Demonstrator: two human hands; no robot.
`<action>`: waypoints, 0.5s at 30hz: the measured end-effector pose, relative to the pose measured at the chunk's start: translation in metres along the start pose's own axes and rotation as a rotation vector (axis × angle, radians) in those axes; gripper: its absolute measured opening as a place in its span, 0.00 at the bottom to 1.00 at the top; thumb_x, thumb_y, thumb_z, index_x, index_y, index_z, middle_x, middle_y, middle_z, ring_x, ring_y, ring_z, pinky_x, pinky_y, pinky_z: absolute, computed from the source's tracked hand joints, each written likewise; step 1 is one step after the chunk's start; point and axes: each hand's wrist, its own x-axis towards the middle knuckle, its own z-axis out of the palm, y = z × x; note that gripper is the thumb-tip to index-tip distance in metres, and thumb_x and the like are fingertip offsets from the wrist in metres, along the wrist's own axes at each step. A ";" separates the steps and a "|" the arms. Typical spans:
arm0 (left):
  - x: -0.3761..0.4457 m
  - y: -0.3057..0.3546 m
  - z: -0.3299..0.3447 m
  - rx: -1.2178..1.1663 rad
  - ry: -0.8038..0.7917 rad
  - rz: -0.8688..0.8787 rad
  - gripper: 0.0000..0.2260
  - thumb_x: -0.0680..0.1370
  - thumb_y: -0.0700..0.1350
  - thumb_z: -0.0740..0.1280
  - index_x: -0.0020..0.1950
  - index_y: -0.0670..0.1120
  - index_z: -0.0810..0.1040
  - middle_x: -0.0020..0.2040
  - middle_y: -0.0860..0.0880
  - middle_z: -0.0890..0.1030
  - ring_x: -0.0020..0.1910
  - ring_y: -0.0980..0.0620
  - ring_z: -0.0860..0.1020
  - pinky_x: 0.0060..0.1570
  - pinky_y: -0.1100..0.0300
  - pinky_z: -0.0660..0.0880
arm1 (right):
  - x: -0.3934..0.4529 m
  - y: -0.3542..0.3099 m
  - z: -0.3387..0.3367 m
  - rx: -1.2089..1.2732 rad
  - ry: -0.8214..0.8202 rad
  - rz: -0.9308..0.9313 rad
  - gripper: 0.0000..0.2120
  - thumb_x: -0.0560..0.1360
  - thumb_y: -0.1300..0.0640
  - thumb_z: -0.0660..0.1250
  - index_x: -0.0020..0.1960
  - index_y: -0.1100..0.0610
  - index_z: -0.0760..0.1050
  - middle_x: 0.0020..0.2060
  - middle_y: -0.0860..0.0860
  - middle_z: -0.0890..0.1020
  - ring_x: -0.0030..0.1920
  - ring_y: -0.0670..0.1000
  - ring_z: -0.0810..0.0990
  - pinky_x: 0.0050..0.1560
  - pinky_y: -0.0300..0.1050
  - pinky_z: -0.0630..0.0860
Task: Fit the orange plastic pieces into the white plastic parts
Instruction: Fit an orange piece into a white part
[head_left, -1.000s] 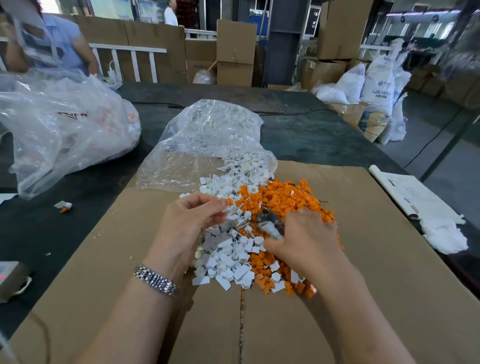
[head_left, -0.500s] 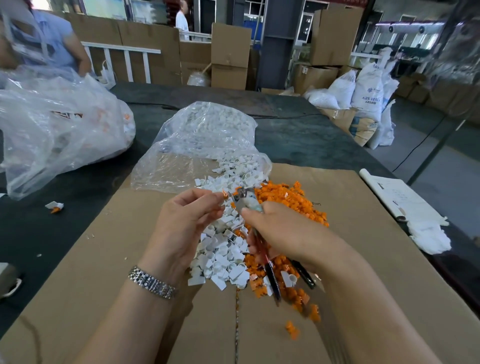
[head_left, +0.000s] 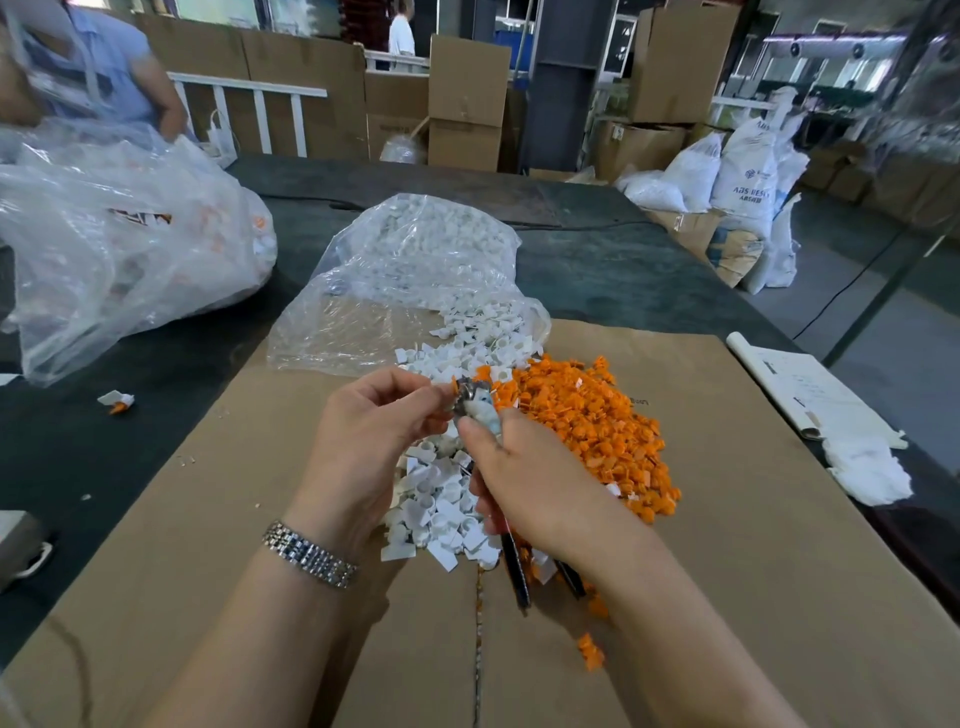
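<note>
On top of the flat cardboard sheet (head_left: 727, 519) sit two piles side by side: the white plastic parts (head_left: 441, 499) and the orange plastic pieces (head_left: 587, 421). Above the piles, the left hand (head_left: 374, 441) has its fingers bent and pinches something small at the tips, but it is too tiny to tell what. The right hand (head_left: 530, 488) is wrapped around a pair of pliers (head_left: 511, 551), with the dark handles sticking out below and the metal tip up by the left fingers. Behind the piles lies a clear bag (head_left: 410, 280) with more white parts inside.
</note>
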 end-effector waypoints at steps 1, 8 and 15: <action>0.000 0.000 0.000 0.011 0.002 -0.006 0.07 0.74 0.37 0.76 0.36 0.45 0.85 0.39 0.43 0.84 0.40 0.48 0.81 0.45 0.58 0.80 | 0.000 0.003 0.004 0.007 0.031 -0.015 0.20 0.83 0.39 0.55 0.59 0.56 0.67 0.45 0.56 0.80 0.41 0.55 0.81 0.47 0.62 0.81; 0.000 0.001 -0.003 0.094 0.021 -0.032 0.03 0.73 0.37 0.77 0.40 0.41 0.84 0.40 0.42 0.85 0.39 0.49 0.82 0.45 0.59 0.81 | 0.008 0.019 0.020 -0.113 0.211 -0.025 0.26 0.81 0.35 0.53 0.64 0.55 0.69 0.44 0.51 0.79 0.37 0.46 0.77 0.30 0.39 0.68; -0.001 0.002 -0.002 -0.026 0.009 -0.061 0.03 0.75 0.35 0.74 0.42 0.37 0.83 0.34 0.45 0.83 0.37 0.49 0.84 0.48 0.59 0.84 | 0.008 0.015 0.018 -0.121 0.203 -0.046 0.25 0.81 0.36 0.54 0.64 0.55 0.70 0.42 0.54 0.80 0.36 0.51 0.78 0.35 0.46 0.76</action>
